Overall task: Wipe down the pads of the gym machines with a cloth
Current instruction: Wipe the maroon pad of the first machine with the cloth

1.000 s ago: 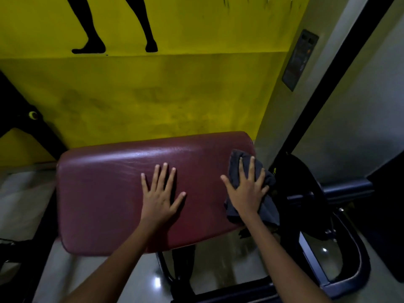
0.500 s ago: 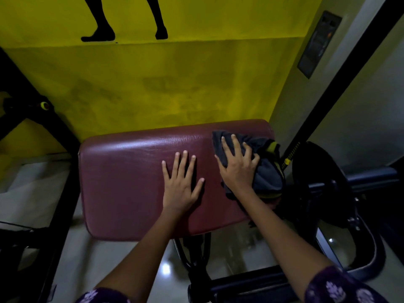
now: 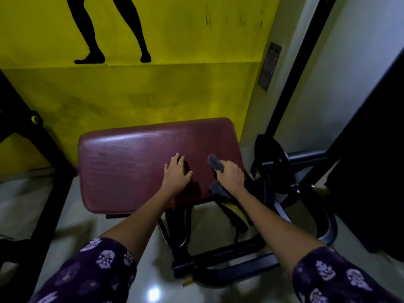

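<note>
Yellow wall with a painted pair of black legs behind, glossy floor below, and we're standing over a maroon pad on a black machine frame. Our left hand lies with fingers spread and pressing on the pad, bracing it. Just to the right of it, our right hand is bunched around the dark cloth: a wad pokes out past the knuckles onto the pad, and the rest trails off the near edge below the wrist. From here we'd say the right end looks covered and everything left of the bracing hand isn't done yet. Best bet: flatten the cloth so more of it touches, drag long overlapping strokes leftward, and gather up that dangling tail so it doesn't snag the frame.
</note>
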